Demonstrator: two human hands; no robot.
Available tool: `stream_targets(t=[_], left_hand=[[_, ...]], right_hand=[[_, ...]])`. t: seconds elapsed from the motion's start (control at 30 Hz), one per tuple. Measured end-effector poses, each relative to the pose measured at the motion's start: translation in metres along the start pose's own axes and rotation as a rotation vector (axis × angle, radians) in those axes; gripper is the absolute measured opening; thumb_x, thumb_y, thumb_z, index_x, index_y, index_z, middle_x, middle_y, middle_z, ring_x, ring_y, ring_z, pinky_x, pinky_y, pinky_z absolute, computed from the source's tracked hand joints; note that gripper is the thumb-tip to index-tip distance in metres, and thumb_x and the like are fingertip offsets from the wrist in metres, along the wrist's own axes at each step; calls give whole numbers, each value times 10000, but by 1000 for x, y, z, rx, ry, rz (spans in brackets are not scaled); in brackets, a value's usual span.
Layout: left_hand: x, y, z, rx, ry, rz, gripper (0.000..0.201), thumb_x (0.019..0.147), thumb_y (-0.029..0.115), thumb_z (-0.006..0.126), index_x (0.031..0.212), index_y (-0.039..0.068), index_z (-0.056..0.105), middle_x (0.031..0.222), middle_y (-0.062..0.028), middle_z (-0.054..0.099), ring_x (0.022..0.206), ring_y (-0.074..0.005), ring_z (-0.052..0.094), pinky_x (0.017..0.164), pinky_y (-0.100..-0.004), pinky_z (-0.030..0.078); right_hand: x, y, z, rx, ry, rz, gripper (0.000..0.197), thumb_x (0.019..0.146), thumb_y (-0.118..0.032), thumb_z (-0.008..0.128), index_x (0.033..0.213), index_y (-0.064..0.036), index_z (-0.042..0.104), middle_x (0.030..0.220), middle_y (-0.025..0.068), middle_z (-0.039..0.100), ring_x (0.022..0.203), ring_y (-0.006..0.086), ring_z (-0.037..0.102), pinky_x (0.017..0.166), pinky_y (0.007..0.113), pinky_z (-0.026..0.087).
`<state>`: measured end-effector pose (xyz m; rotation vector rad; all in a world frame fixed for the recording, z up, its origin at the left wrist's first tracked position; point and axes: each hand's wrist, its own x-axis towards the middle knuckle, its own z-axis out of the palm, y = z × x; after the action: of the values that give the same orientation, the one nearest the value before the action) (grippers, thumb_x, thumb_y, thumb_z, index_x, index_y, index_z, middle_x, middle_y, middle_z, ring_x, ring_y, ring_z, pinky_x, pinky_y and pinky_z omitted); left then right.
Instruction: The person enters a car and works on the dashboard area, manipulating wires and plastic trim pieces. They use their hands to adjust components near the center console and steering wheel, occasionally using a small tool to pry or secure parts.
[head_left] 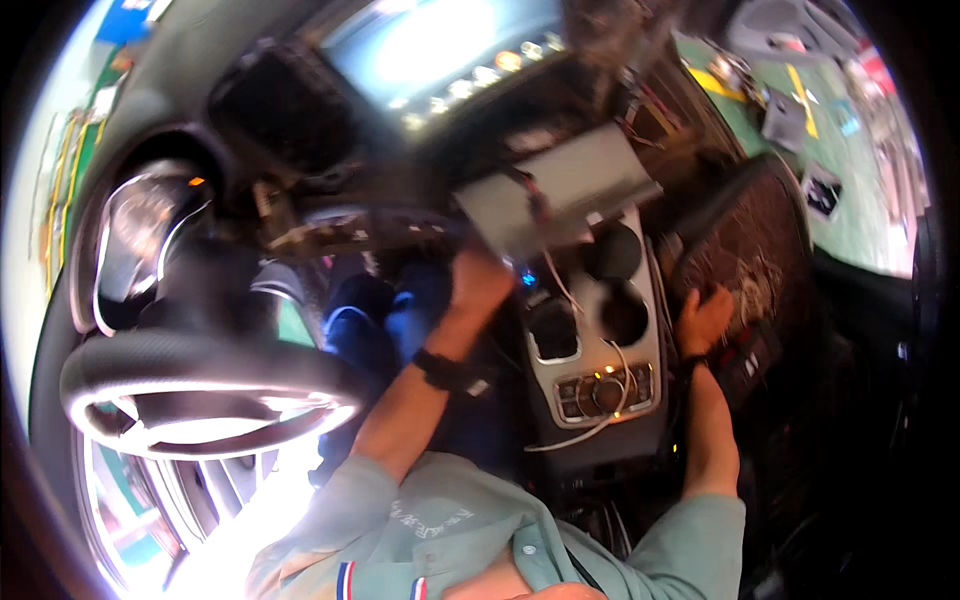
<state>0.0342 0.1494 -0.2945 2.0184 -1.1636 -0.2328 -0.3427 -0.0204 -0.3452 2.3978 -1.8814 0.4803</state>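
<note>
My left hand (481,281) is at the lower left edge of a grey rectangular panel (590,180), which lies tilted above the front of the centre console (545,372). Blur and the panel hide its fingertips, so I cannot tell whether it grips the edge. A thin white cable (627,370) runs down from the panel area across the console and over its knob and buttons. Right of the console, my right hand (704,320) rests with its fingers apart by the brown-covered passenger seat (745,235), with nothing visible in it.
The steering wheel (210,395) is at the left, below the instrument cluster (145,235). A bright wide screen (440,50) stands above the opened dashboard (350,230), where loose wires show. Cup holders (622,312) sit in the console. Through the right doorway, parts lie on a green floor (860,190).
</note>
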Motion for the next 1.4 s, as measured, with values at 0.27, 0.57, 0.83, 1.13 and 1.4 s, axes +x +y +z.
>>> stream_targets(t=[0.27,0.57,0.83,1.13,1.4], left_hand=[[9,42,-31,-823,-54,-742,221,751,-43,630,971,-30,613,897,-92,628,746,-232,618,542,-368,531],[-3,14,-17,-799,-66,-602,191,783,-49,620,974,-34,616,930,-96,635,661,-229,636,587,-351,543],[3,25,-5,-37,-225,203,312,829,10,691,1130,-17,612,1023,-96,666,841,-220,665,707,-339,548],[1,22,0,130,-131,191,383,778,146,707,1154,83,668,1123,-126,665,1042,-345,603,949,-411,460],[3,31,10,1,-238,260,421,867,117,502,1267,182,615,1311,-11,601,1282,-280,489,1186,-515,184]], right_hand=[[0,-15,-11,20,-30,101,487,869,-363,585,1206,-18,514,1204,214,531,1146,398,471,986,499,372],[2,-24,-13,47,-30,86,480,868,-367,592,1213,-39,522,1219,189,533,1169,375,469,1009,483,362],[1,-16,-10,23,-53,103,487,861,-350,606,1213,-26,514,1231,208,524,1171,395,465,1018,491,351],[1,-10,-1,14,-25,63,516,885,-390,547,1218,2,514,1199,227,534,1136,413,477,990,496,366],[-1,0,3,14,4,-15,511,890,-390,543,1201,14,524,1166,236,547,1131,413,483,984,497,366]])
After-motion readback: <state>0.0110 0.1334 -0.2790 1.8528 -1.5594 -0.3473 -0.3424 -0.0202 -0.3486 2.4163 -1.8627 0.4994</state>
